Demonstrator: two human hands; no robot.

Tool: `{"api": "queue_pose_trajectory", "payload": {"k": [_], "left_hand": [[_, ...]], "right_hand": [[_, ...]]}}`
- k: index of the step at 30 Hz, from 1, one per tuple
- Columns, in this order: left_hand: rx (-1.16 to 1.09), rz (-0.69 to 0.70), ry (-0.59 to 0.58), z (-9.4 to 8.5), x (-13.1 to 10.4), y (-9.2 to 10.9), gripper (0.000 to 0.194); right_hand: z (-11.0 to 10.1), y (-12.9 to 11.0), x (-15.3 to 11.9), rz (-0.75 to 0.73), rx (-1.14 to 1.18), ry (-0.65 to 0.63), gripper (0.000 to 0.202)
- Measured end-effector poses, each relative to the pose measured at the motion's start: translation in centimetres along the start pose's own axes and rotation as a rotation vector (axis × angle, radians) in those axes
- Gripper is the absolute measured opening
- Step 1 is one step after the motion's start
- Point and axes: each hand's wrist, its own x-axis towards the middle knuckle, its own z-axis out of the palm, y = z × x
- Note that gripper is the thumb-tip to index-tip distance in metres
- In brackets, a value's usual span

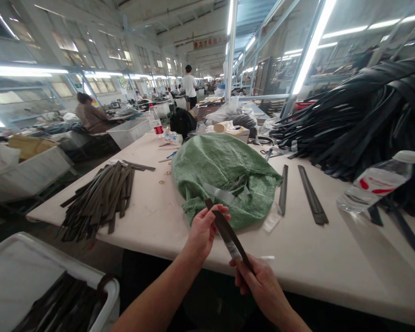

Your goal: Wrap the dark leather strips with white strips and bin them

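The held strip (224, 227) looks leather-like, smooth with a dull sheen; the sack (210, 161) is rough, creased woven plastic; the tabletop (152, 221) appears matt; the heaped black strips (376, 106) look smooth and glossy; the nearer bottle (376, 184) is shiny clear plastic.

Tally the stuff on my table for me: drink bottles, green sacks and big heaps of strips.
Drink bottles: 2, one at the back, one at the right
Green sack: 1
Big strip heaps: 2, brown heap, black heap
Total: 5
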Motion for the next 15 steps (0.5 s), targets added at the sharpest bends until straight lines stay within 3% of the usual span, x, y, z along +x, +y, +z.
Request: {"api": "queue_pose_trajectory", "payload": {"k": [4, 7, 11, 15], "left_hand": [[0.075, -0.1, -0.011, -0.7, -1.9, -2.2, 0.034], [0.094, -0.078, 0.035, -1.4, -2.9, -3.3, 0.036], [-0.021, 0.04, 0.165, -2.4, -2.5, -2.0, 0.04], [-0.058, 0.086, 0.183, -3.3, -3.0, -0.9, 0.042]], "right_hand": [[0.6, -0.2, 1.0, -0.01, -0.007, 0.033, 0.042], [1.3, -0.7, 1.5, -0.035, 0.027, -0.005, 0.04], [2.6, -0.8, 1.1, -0.059, 0.046, -0.128, 0.037], [4.1, -0.2, 0.3, -0.054, -0.08, -0.076, 0.041]]}}
